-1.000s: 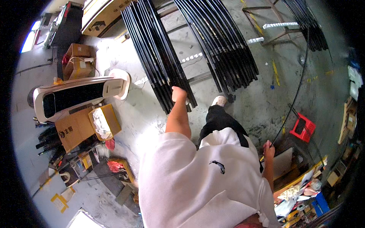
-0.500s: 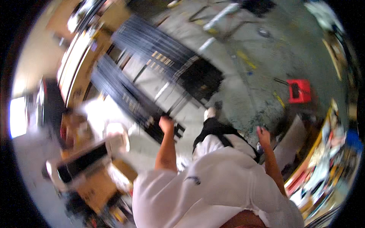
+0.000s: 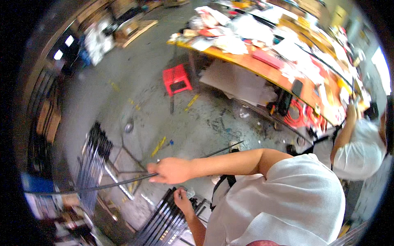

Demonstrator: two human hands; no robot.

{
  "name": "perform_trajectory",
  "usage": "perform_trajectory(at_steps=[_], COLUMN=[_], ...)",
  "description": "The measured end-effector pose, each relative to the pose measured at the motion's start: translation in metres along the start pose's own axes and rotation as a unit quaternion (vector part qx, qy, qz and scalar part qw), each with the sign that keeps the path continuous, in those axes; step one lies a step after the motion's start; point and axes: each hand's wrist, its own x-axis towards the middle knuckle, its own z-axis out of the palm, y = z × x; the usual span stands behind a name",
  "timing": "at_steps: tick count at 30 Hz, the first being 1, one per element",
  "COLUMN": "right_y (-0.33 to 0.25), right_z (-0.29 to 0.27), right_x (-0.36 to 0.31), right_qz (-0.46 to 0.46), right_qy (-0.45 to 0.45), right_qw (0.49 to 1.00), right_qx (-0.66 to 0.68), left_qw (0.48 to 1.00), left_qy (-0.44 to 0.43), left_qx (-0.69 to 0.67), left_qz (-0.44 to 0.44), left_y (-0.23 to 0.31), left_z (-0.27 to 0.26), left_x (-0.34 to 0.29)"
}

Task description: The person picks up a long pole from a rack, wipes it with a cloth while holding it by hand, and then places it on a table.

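Head view: a long black rod [image 3: 119, 184] is gripped by the right hand [image 3: 171, 170], the fingers wrapped around it. With that hand taken as the clock's centre, one stretch of the rod is carried out between eight and nine o'clock; a dark length toward two o'clock, partly hidden by the forearm [image 3: 225, 164], is judged to be the rest of it. At five o'clock the left hand [image 3: 182, 199] is seen with curled fingers, by a bundle of dark rods [image 3: 158, 221]; whether anything is pinched by it cannot be told.

The step is judged to be one-handed moving of the rod. It is best held near its balance point and turned slowly, with both tips watched, since a small turn at the hand is likely to be magnified there. If it whips, a second hold by the left hand would help. Clearance should be minded at nine o'clock, where a second bundle [image 3: 92, 164] is crossed in the view, contact being unclear, and at three o'clock, where a co-worker [image 3: 357, 151] is seen.

Farther out, a red plastic stool [image 3: 168, 77] is placed at twelve o'clock and a cluttered bench [image 3: 250, 65] at one. No brand, label or writing can be read: the papers [image 3: 254, 26] there are blurred, and no marking is made out on the rod.
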Motion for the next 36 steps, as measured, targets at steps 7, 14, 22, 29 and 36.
perform_trajectory(at_steps=[7, 14, 22, 29, 36], right_y=[-0.006, 0.036, 0.076, 0.105, 0.087], right_z=[-0.092, -0.133, -0.196, -0.217, -0.246], right_x=[-0.024, -0.069, -0.131, -0.151, -0.16], right_qz=[-0.015, 0.073, 0.2, 0.22, 0.259], right_qy=[0.141, 0.111, 0.197, 0.163, 0.141], right_qw=[0.989, 0.991, 0.954, 0.956, 0.949], right_qx=[0.04, 0.036, 0.107, 0.101, 0.11], left_qw=[0.987, 0.96, 0.958, 0.964, 0.943], left_qy=[-0.152, -0.21, -0.266, -0.255, -0.225], left_qx=[-0.033, 0.043, 0.034, 0.018, 0.118], left_qz=[0.047, 0.178, 0.097, 0.073, 0.217], left_y=[0.124, 0.081, 0.183, 0.158, 0.145], left_z=[0.063, 0.167, 0.262, 0.309, 0.322], left_x=[0.055, 0.047, 0.011, 0.006, 0.019])
